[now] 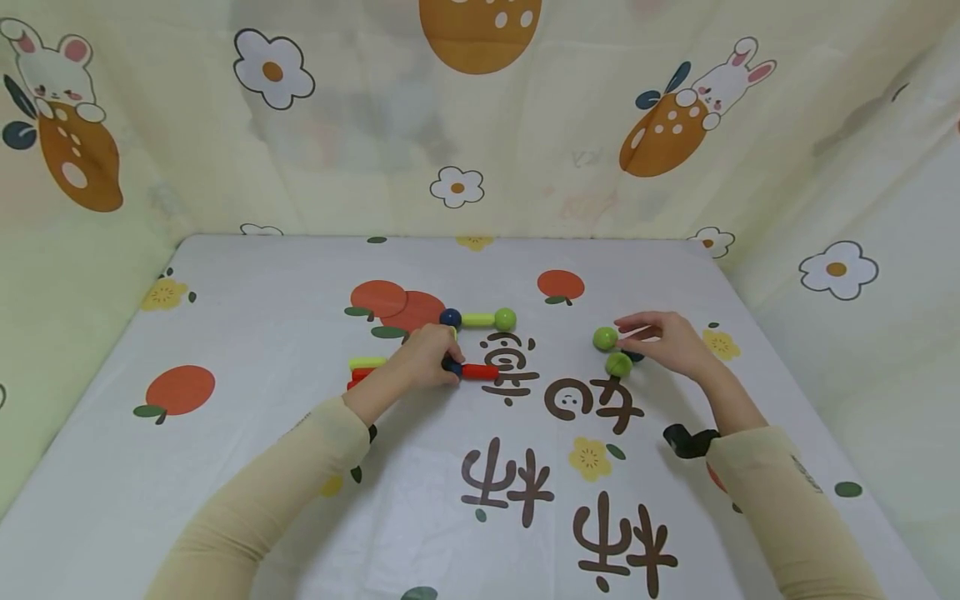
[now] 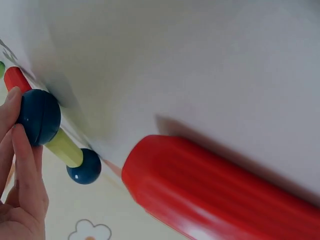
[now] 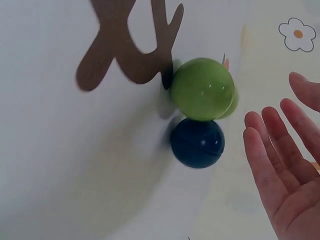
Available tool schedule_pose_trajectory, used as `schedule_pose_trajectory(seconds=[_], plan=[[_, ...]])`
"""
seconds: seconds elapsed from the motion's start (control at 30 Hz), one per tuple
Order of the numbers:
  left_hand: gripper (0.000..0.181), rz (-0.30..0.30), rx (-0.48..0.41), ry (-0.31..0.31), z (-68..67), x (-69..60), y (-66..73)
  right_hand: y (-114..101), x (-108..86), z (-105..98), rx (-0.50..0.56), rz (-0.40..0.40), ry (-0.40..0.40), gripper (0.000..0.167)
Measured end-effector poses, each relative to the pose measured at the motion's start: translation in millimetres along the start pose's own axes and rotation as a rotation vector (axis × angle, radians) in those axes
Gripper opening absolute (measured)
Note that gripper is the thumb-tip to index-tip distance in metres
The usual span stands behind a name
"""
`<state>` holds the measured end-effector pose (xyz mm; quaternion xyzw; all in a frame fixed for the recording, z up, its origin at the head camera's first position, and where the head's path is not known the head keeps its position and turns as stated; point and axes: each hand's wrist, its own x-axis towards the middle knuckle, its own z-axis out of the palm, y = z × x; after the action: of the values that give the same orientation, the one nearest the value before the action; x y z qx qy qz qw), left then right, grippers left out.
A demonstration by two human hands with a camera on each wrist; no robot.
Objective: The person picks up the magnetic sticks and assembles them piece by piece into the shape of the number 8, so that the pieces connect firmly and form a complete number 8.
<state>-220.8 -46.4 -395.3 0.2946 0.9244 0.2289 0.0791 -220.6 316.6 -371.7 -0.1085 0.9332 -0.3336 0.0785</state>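
Observation:
My left hand (image 1: 429,358) pinches a dark blue ball (image 2: 40,118) between thumb and fingers. A red rod (image 1: 480,372) sticks out to the right of that ball. Running from it toward the back is a yellow-green rod (image 2: 64,148), with another dark blue ball (image 1: 450,317) at the far corner. From that corner a yellow-green rod (image 1: 478,320) leads right to a green ball (image 1: 506,318). On the right, my right hand (image 1: 663,343) hovers with spread fingers beside two green balls (image 1: 605,338) and a dark blue ball (image 3: 197,143), apart from them.
Loose red rods (image 1: 360,376) and a yellow-green rod (image 1: 367,362) lie left of my left hand, partly behind the forearm. A white cloth (image 1: 255,333) printed with fruit and dark characters covers the table. Patterned curtains (image 1: 360,150) hang behind and at the sides.

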Motion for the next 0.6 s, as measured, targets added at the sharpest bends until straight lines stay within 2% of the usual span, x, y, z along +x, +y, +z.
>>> schedule_pose_trajectory(seconds=[0.17,0.6], plan=[[0.028,-0.012,0.002,-0.010,-0.8,-0.2,-0.3,3,-5.5,-1,-0.001,0.017,-0.012,0.040],[0.031,-0.047,-0.048,-0.009,-2.6,-3.9,-2.7,7,-12.1,5,-0.006,-0.005,-0.030,0.039]])
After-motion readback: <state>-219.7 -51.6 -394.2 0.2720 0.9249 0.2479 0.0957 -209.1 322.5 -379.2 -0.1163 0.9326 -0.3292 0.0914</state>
